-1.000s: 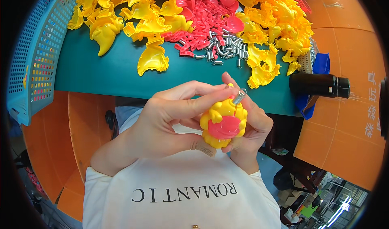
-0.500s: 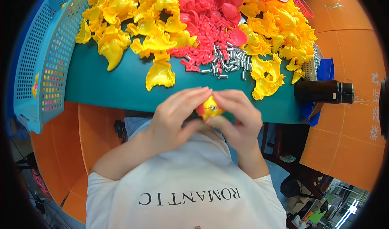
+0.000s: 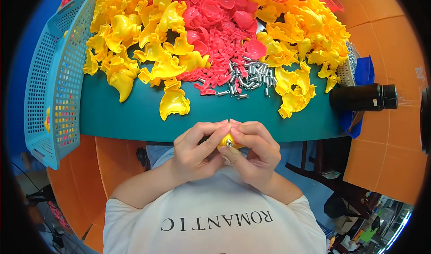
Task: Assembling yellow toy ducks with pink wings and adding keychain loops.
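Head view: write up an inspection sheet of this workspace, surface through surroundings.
Surface: green table, covered across its far part.
Job's things: yellow toy with a metal tip, mostly hidden by fingers; yellow shells, pink parts and metal parts heaped loose.
Clutter: black bottle by the table's right edge.
Hands: left hand and right hand both closed around the toy.
Cables: thin dark line at lower left, possibly a cable.
Surroundings: blue basket at left, orange cardboard at right.
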Motion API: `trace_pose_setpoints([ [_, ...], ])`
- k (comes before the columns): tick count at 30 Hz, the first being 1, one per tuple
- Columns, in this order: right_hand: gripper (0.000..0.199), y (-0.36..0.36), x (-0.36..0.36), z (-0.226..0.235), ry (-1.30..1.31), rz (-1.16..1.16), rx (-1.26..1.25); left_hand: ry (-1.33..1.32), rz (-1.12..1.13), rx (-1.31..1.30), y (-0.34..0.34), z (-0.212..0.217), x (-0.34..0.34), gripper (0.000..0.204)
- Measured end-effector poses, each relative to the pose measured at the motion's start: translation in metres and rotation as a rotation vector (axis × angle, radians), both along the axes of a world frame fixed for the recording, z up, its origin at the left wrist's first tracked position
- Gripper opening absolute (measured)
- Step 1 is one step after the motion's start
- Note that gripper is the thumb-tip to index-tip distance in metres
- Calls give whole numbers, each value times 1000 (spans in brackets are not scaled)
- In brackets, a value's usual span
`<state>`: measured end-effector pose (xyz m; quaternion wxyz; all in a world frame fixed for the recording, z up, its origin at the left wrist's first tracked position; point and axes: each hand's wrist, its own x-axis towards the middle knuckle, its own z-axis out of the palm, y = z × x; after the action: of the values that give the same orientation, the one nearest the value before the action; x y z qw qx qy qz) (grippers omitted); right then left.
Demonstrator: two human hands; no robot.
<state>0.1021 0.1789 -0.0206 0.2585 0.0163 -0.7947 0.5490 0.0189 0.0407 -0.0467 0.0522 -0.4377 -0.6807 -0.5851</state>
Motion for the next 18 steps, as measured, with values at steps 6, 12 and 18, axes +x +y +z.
trace_pose_setpoints([
  [6, 32, 34, -5, -8, -34, 241, -112, -48, -42, 2, 1, 5, -4, 54],
  [12, 37, 33, 2, -4, -51, 179, -198, -23, -34, -66, -3, 8, -4, 55],
  [18, 34, 25, 9, -3, -119, 35, -71, -160, -14, -141, -2, 18, 0, 59],
])
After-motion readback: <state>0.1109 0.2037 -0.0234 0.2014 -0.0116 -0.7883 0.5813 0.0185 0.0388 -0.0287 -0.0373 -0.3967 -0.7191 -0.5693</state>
